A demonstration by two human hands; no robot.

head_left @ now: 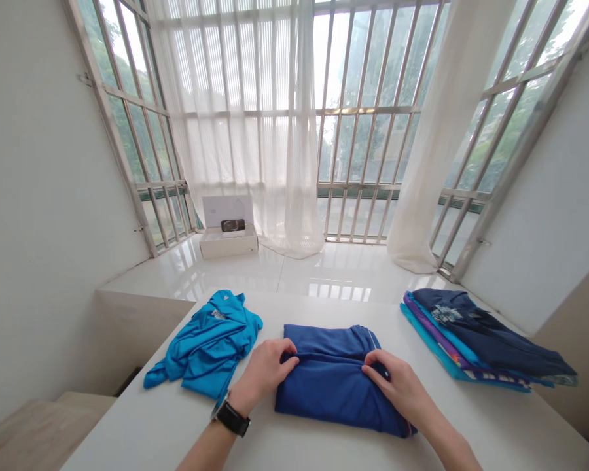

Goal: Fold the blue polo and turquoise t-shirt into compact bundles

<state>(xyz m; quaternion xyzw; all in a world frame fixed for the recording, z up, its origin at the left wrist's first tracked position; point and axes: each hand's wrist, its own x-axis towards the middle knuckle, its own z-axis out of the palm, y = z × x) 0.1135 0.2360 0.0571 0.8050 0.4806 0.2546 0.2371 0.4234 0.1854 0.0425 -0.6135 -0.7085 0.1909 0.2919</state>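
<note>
"So, where is the folded blue garment [336, 389]?"

"Lower centre of the frame, lying on the white worktop [314, 453], with a hand at either side."

"What are those hands doing?"

"The left hand [265, 366], a black watch [233, 418] at its wrist, pinches the cloth between thumb and fingers; the right hand [395, 379] pinches it near the other end (some fingertips are lost in the fold)."

"Anything else hard to make out?"

"The print [218, 315] on the turquoise shirt [213, 353] at lower left is too small to read, and the clothes pile [485, 337] at right mostly hides its lower layers. Both forearms [203, 451] run off the bottom edge."

"And the room?"

"A glossy ledge [255, 276] beyond the worktop, a white box [228, 246] on it left of centre, and barred windows [368, 111] above, partly veiled by pale curtains [294, 131]."
</note>
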